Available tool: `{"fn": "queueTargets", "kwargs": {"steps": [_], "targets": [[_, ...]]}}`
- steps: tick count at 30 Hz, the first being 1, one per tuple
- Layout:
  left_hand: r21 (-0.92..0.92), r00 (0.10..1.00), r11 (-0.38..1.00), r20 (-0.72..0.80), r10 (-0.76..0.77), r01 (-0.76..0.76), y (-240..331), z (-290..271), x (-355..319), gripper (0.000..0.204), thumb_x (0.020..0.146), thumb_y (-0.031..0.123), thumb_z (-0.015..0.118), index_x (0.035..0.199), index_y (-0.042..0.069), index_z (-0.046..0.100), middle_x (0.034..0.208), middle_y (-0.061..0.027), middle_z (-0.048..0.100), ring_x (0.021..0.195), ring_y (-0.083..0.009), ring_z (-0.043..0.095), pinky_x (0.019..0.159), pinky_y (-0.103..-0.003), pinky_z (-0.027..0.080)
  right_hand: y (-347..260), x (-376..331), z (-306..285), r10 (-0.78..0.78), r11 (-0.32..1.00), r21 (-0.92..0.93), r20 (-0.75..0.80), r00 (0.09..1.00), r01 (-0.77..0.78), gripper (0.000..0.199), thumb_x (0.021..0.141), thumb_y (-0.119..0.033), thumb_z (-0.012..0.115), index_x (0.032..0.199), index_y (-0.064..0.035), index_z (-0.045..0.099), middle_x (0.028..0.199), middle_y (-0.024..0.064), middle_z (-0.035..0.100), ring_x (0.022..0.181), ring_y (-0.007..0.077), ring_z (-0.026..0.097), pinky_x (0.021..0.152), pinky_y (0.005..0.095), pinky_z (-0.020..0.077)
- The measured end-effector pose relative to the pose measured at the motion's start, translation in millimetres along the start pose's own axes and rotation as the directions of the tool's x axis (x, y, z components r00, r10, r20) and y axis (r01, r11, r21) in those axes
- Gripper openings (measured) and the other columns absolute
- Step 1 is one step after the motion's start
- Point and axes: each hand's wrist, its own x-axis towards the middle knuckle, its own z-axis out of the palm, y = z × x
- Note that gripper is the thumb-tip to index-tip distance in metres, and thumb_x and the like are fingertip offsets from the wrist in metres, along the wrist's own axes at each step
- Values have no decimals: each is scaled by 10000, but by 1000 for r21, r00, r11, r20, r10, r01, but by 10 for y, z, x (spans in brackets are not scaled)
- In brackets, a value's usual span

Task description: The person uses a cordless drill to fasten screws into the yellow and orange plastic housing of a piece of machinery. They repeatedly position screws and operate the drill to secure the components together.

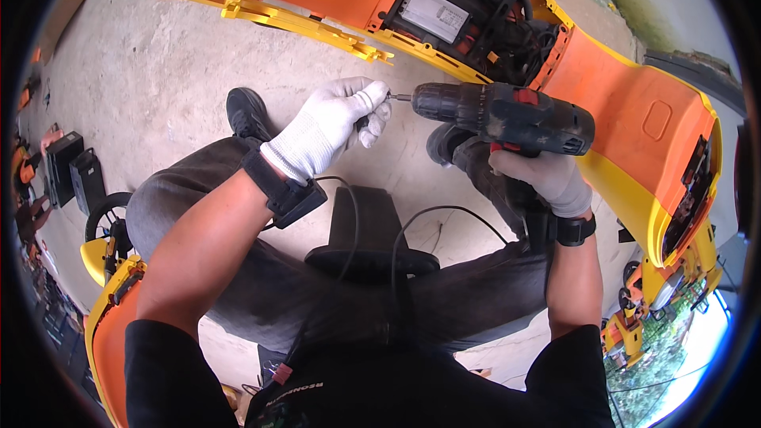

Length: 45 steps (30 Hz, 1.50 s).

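Note:
My right hand [547, 178], in a pale glove, grips a black cordless drill [507, 115] by its handle. The drill lies level, and its bit [402, 97] points left. At the bit's tip, my gloved left hand [341, 123] pinches with thumb and forefinger; a tiny dark piece, perhaps a screw, shows there, too small to be sure. The other left fingers curl inward. Beyond both hands stands an orange and yellow body shell [610, 87], with an open bay that holds a silver box [434, 16] and black wiring [531, 47].
A yellow trim strip [301, 25] runs along the shell's near edge. Between my legs is a black stool-like object [369, 226], with black cables crossing in front. Black boxes [83, 174] and a wheel [107, 214] stand at left. Another orange panel [111, 349] lies near my left elbow.

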Motion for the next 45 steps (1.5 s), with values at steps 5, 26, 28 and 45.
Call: {"fn": "queueTargets", "kwargs": {"steps": [5, 26, 28, 45], "targets": [[75, 1000, 997, 21, -7, 5, 11, 8, -2, 264, 1036, 280, 516, 920, 46, 554, 711, -19, 547, 566, -95, 474, 518, -229, 395, 110, 19, -7, -41, 997, -57, 15, 999, 42, 474, 713, -135, 816, 1155, -85, 650, 990, 15, 683, 878, 117, 619, 818, 296, 520], [108, 998, 993, -48, -34, 39, -170, -190, 30, 266, 1019, 278, 557, 868, 59, 579, 655, -1, 526, 525, -86, 443, 487, -225, 355, 172, 98, 151, -22, 1000, 1, 246, 969, 22, 404, 764, -113, 774, 1145, -67, 647, 1001, 10, 660, 908, 106, 601, 832, 294, 516], [76, 998, 996, -58, -36, 41, -238, -194, 120, 259, 1013, 288, 568, 892, 60, 586, 675, 0, 545, 533, -86, 463, 497, -220, 375, 428, 90, 208, -44, 995, 99, 207, 977, 24, 434, 765, -101, 786, 1168, -64, 629, 992, 3, 643, 909, 105, 587, 837, 300, 511], [-481, 993, 875, -118, 6, -63, -822, -237, 906, 152, 994, 192, 596, 985, 46, 556, 787, -28, 572, 618, -114, 550, 530, -245, 484, 435, 336, 323, 271, 931, 202, 169, 948, -303, 272, 801, -195, 719, 1025, -53, 659, 859, 23, 663, 780, 114, 625, 744, 298, 528]]}}
